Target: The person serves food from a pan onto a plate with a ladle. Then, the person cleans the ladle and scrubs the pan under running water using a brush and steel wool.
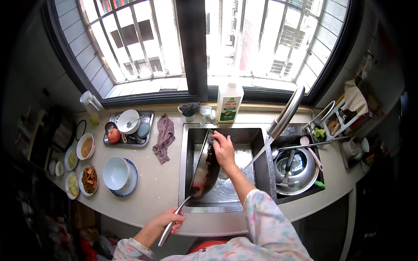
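Note:
A frying pan point(205, 169) with a dark, stained underside is tilted on its edge in the left basin of the steel sink point(187, 174). My left hand point(167, 221) is wrapped round its long metal handle point(172, 225), over the counter's front edge. Against the pan's outer side, near the far rim, is my right hand point(224, 151), its fingers curled. A small greyish bit shows at those fingertips, too unclear to name. From the faucet point(285, 113) a stream of water point(257, 154) falls into the basin, right of the pan.
The right basin holds a metal bowl point(307, 174) and utensils. A white bottle point(229, 102) and a dark scouring pad point(189, 108) stand behind the sink. Leftward lie a rag point(164, 137), a tray point(146, 138), a white bowl point(116, 172) and several food dishes point(89, 180).

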Demonstrator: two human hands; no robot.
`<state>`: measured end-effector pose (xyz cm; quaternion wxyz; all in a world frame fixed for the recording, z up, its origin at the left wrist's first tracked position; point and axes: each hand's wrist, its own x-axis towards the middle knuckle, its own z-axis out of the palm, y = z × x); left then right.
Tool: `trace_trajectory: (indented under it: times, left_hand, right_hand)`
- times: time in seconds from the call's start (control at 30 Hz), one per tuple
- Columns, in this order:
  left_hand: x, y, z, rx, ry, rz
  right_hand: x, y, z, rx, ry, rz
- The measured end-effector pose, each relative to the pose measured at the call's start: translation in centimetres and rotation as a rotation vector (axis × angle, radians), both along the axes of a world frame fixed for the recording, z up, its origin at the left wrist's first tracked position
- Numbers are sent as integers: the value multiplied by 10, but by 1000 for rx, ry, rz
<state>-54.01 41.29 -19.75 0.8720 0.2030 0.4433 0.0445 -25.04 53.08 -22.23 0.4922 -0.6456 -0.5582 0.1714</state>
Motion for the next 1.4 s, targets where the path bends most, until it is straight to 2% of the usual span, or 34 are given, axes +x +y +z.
trace_trajectory:
  times: [0.07, 0.13, 0.2, 0.3, 0.4, 0.5, 0.53, 0.6, 0.67, 0.73, 0.8, 0.93, 1.0, 1.07, 1.2, 1.23, 1.27, 1.33, 1.4]
  left_hand:
    - [-7, 5, 0, 31, 15, -22]
    - [-11, 3, -6, 60, -11, -41]
    - [-12, 2, -7, 89, 31, -49]
    - [-10, 4, -3, 150, 92, -61]
    - [-6, -3, -5, 216, 146, -96]
    - [-14, -11, -16, 244, 213, -163]
    - [-15, -15, -22, 244, 231, -179]
    - [-19, -20, -31, 282, 266, -211]
    - [-21, -21, -37, 320, 302, -238]
    - [-20, -20, -42, 360, 334, -262]
    - [-19, -23, -51, 417, 390, -263]
    - [-13, -24, -45, 460, 499, -314]
    - [-13, -20, -44, 509, 481, -295]
    - [-13, -15, -37, 575, 499, -290]
    - [-7, -16, -25, 739, 594, -323]
    - [-9, -18, -27, 778, 616, -334]
    - [-11, -21, -32, 795, 625, -348]
    - [-11, -27, -47, 822, 632, -362]
    - [-10, -28, -43, 859, 665, -351]
  right_hand:
    - [-8, 8, 0, 45, -30, 58]
    - [-38, -20, 15, 225, -205, 100]
    - [-65, -50, 25, 315, -336, 260]
    - [-55, -15, 24, 298, -349, 171]
    - [-34, 45, 29, -141, -131, 151]
    - [-47, 18, 19, 172, -220, 139]
    - [-53, -1, 17, 266, -322, 137]
    - [-56, -24, 19, 310, -402, 232]
    - [-43, -6, 18, 273, -389, 214]
    - [-24, 34, 10, 22, -93, 152]
    - [-21, 42, 15, -118, -118, 120]
    - [-58, -31, 25, 265, -388, 233]
    - [-66, -53, 18, 313, -470, 342]
    - [-56, -28, 24, 275, -439, 286]
    - [-33, 42, 25, -61, -102, 85]
    - [-39, 37, 23, 106, -213, 38]
    - [-41, 22, 22, 181, -340, 93]
    - [-56, -17, 21, 305, -431, 167]
    - [-54, -27, 18, 270, -408, 200]
